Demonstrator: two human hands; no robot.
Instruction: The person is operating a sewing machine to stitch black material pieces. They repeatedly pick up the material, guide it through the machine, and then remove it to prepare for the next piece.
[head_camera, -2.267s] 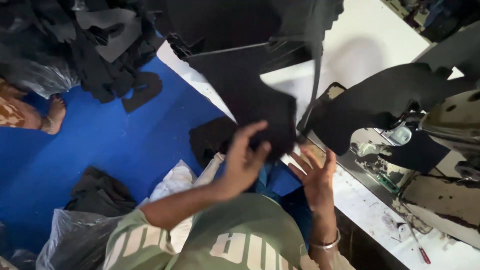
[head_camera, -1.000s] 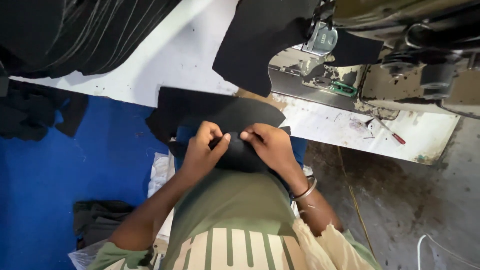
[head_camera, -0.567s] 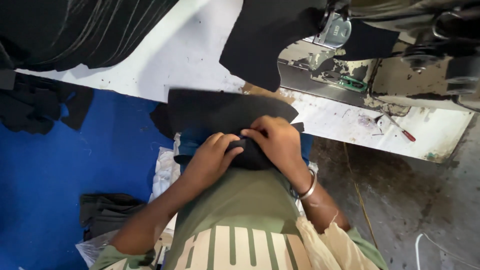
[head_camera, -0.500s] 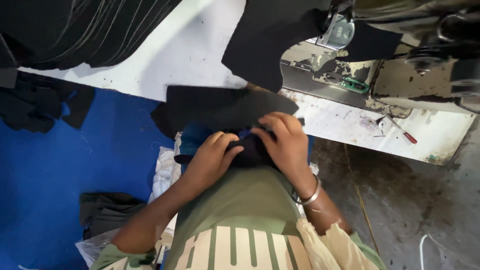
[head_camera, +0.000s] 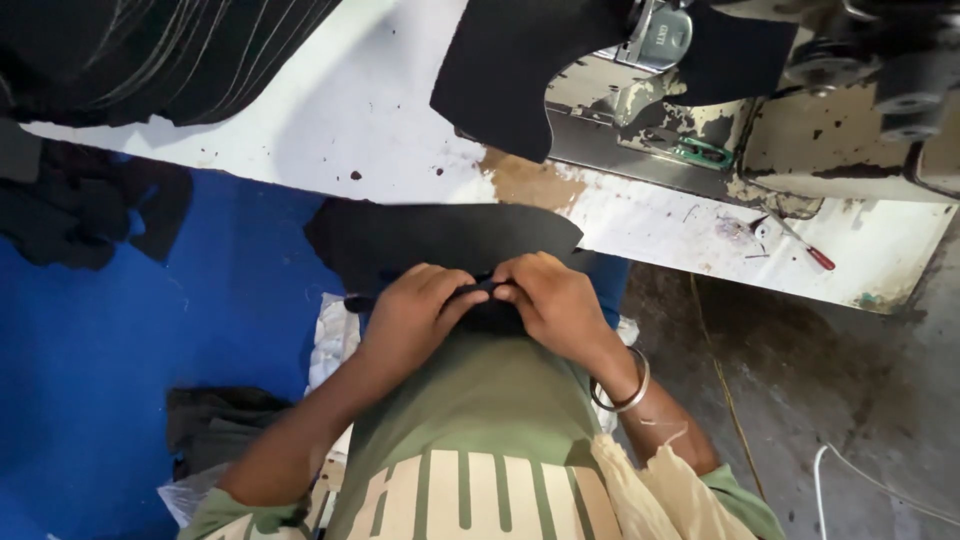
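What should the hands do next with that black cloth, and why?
Probably lift the black fabric piece onto the white sewing table. The left hand and right hand pinch its near edge together on the lap, just short of the table's edge.

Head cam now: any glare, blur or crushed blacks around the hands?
Head view: sharp overall, no motion blur on the left hand or right hand. The white table is bright, near washed out at the top. The black fabric piece reads as a flat dark patch, folds barely visible. Straight table edges bow slightly, wide-angle distortion.
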